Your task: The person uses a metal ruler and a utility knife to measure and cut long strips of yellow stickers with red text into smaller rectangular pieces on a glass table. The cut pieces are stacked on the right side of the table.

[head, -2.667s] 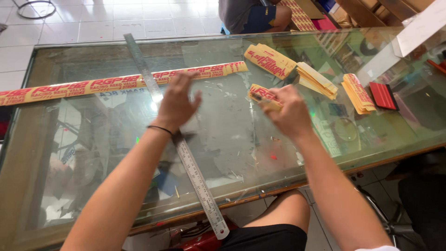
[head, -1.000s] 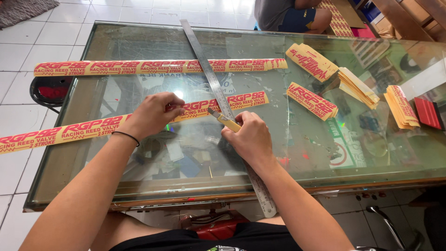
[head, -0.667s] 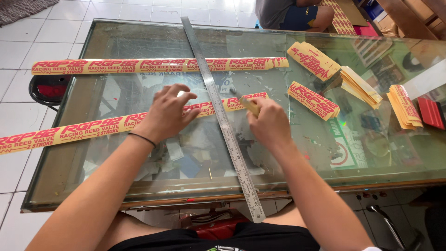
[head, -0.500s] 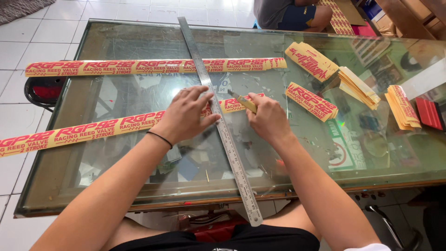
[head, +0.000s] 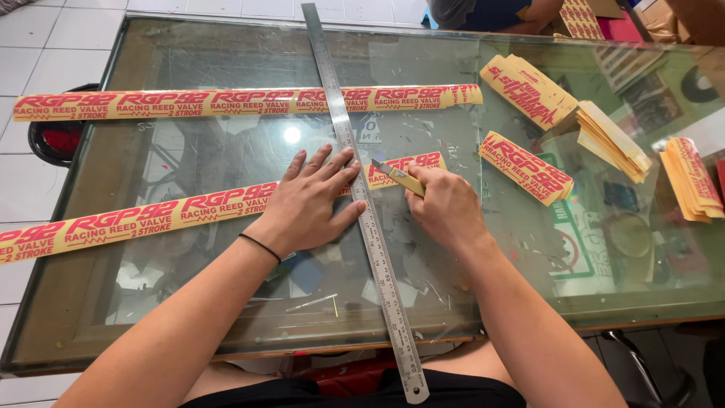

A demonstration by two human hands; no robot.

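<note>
My left hand (head: 311, 201) lies flat with fingers spread, pressing a long steel ruler (head: 370, 227) down across a yellow sticker strip with red lettering (head: 151, 219) on the glass table (head: 226, 151). My right hand (head: 447, 208) grips a yellow utility knife (head: 398, 177), its blade tip against the ruler's right edge where the ruler crosses the strip. A short end of the strip (head: 411, 162) shows to the right of the ruler.
A second long sticker strip (head: 242, 102) lies farther back. Stacks of cut yellow stickers (head: 526, 166), (head: 529, 89), (head: 612, 140), (head: 691, 177) sit on the right. Another person (head: 491, 13) is at the far edge. A black stool (head: 57, 136) stands left of the table.
The ruler has been set across the near strip and my left hand has moved onto it, pressing flat. My right hand has brought the knife to the ruler's edge.
</note>
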